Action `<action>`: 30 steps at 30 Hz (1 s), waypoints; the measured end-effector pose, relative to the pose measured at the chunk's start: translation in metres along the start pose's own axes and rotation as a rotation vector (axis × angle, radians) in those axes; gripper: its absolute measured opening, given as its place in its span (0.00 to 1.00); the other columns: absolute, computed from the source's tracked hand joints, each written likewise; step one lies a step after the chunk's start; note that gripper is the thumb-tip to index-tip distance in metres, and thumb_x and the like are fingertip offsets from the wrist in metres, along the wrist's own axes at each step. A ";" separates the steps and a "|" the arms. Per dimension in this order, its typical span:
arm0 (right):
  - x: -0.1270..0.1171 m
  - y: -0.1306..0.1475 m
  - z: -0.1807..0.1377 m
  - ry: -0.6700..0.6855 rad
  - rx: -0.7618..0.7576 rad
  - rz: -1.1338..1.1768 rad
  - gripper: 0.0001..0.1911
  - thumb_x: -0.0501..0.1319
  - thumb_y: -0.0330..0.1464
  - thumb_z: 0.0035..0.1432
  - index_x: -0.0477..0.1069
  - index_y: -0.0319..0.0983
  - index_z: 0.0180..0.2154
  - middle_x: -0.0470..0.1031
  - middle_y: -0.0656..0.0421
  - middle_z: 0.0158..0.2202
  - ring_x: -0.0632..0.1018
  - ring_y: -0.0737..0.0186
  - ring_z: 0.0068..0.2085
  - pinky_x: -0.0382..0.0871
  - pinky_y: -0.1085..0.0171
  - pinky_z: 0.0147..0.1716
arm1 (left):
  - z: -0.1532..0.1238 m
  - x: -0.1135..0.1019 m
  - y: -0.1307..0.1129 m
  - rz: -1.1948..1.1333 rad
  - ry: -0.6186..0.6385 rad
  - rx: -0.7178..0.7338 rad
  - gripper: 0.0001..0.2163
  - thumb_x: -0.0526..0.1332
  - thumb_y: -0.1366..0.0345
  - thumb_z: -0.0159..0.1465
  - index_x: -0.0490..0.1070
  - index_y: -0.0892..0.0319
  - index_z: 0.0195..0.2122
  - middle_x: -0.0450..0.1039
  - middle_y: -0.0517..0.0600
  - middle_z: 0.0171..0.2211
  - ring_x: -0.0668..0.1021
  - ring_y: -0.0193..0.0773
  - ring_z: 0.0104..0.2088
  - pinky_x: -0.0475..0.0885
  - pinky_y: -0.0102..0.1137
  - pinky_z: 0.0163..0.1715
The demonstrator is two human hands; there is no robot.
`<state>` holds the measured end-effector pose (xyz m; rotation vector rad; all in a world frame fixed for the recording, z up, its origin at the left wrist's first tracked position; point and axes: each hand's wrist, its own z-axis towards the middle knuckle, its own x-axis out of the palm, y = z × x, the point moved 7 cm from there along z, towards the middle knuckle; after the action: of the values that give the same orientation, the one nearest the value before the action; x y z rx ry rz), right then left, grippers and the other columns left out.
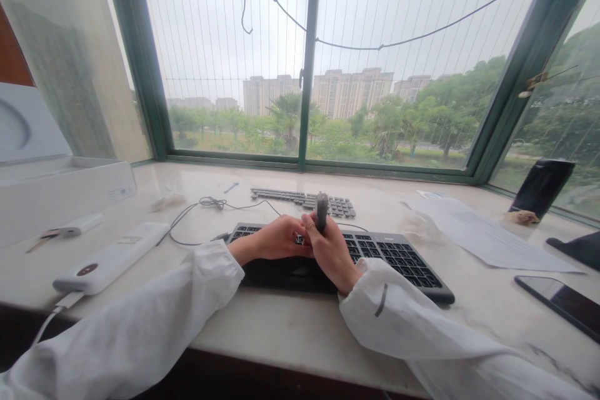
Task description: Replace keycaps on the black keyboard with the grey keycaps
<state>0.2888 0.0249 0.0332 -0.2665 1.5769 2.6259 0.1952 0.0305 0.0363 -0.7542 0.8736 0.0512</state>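
Near the counter's (290,325) front edge, the black keyboard (394,256) is touched by the left hand (276,239), whose fingers are curled loosely on its keys. Just right, a small grey tool (321,211) is held upright, gripped by the right hand (330,250). It is judged light, rigid and smooth, best held around its lower body.

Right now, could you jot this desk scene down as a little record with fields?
place: marble sill by a window
right hand: grips a small grey tool, upright
left hand: on the keyboard, beside the right hand
behind: loose rows of keycaps
left side: power bank, white box
right side: papers, phone
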 end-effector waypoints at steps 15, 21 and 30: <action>0.003 0.018 -0.012 0.087 -0.101 0.151 0.15 0.58 0.43 0.59 0.65 0.39 0.27 0.67 0.61 0.25 0.67 0.65 0.28 0.62 0.64 0.31 | -0.001 -0.001 0.002 0.007 -0.005 -0.076 0.10 0.66 0.63 0.56 0.75 0.66 0.32 0.73 0.46 0.27 0.72 0.31 0.28 0.66 0.24 0.29; -0.004 0.009 -0.005 0.020 -0.023 0.157 0.16 0.58 0.45 0.58 0.64 0.40 0.28 0.66 0.63 0.23 0.67 0.65 0.26 0.61 0.64 0.28 | 0.000 0.000 -0.004 -0.019 0.033 -0.028 0.12 0.66 0.59 0.57 0.77 0.66 0.28 0.73 0.46 0.23 0.72 0.30 0.26 0.66 0.24 0.29; -0.013 0.006 0.002 -0.059 0.105 0.221 0.20 0.62 0.50 0.51 0.65 0.40 0.26 0.61 0.65 0.18 0.63 0.67 0.21 0.57 0.65 0.23 | 0.000 0.003 -0.004 -0.051 0.073 -0.028 0.12 0.65 0.59 0.59 0.80 0.64 0.35 0.79 0.52 0.31 0.76 0.35 0.31 0.68 0.26 0.33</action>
<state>0.3001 0.0237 0.0417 -0.0081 1.8128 2.6656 0.1982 0.0268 0.0364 -0.8083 0.9241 -0.0089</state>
